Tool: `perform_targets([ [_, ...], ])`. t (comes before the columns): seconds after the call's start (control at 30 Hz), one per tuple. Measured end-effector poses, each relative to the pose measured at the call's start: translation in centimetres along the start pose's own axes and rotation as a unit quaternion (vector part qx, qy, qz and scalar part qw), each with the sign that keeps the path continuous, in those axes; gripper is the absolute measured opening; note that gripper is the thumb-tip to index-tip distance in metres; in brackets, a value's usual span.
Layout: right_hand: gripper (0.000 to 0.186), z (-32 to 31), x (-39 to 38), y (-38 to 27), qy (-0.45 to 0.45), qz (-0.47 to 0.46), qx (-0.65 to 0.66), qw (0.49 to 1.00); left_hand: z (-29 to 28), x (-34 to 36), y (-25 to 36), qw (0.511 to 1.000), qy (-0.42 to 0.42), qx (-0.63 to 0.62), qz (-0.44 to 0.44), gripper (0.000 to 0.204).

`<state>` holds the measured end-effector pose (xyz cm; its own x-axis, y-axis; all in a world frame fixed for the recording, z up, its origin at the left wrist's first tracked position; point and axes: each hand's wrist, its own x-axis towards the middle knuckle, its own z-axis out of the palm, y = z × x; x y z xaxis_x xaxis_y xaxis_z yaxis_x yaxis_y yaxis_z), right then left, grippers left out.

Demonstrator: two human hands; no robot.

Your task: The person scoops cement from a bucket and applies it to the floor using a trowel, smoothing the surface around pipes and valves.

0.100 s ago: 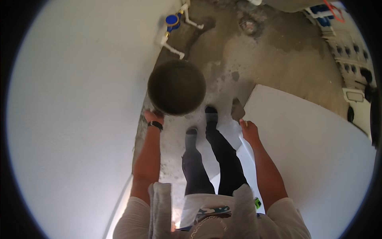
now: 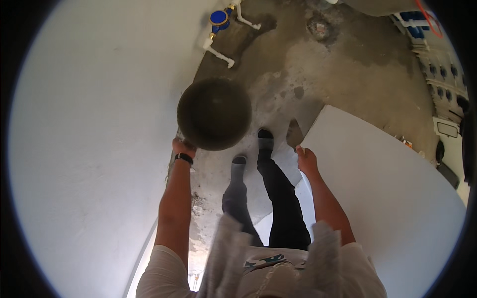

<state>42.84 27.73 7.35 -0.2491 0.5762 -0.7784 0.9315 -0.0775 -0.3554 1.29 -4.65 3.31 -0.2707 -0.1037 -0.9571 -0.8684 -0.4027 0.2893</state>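
Observation:
A round dark bucket (image 2: 213, 144) is in front of me by the left wall, its mouth facing up at me and its inside in shadow. My left hand (image 2: 184, 147), with a black band on the wrist, is closed on its near left edge; the bucket hides some of the fingers. On the other side my right hand (image 2: 307, 161) grips a trowel (image 2: 294, 134) by its handle. The pointed blade is grey and stained, directed away from me beside the corner of a white wall.
A white wall (image 2: 99, 124) rises on my left, and another white surface (image 2: 382, 179) stands at my right. A blue water meter (image 2: 218, 18) with white pipes is at the far left. Beyond my feet, the stained concrete floor (image 2: 362, 74) has a drain hole (image 2: 318, 29).
The bucket and my left hand have moved slightly left, closer to the wall. My right hand has barely moved and still holds the trowel. The view has shifted slightly.

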Motion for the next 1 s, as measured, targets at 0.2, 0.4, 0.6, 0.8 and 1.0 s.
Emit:
perform_targets([
  [0.2,0.053,7.8,6.4,-1.7,-0.035,-0.009,-0.114,0.993,-7.8,3.0,1.0,0.997,-0.063,0.050,-0.005,0.058],
  [0.4,0.043,18.9,19.4,-5.2,-0.125,-0.091,-0.262,0.953,-15.1,6.2,1.5,0.998,-0.043,0.044,0.011,0.073],
  [0.6,0.048,20.2,20.1,-5.6,-0.047,-0.065,-0.226,0.971,-19.2,-2.6,-3.4,0.987,-0.040,-0.042,-0.148,0.076],
  [0.8,0.068,11.6,2.2,-1.8,-0.075,-0.053,-0.217,0.972,-14.0,-17.6,-5.2,0.944,-0.247,-0.044,-0.214,0.059],
  [1.0,0.073,9.5,-11.3,-10.8,-0.076,0.185,0.301,0.932,-3.4,-27.6,1.4,0.908,-0.192,0.341,0.148,0.035],
])
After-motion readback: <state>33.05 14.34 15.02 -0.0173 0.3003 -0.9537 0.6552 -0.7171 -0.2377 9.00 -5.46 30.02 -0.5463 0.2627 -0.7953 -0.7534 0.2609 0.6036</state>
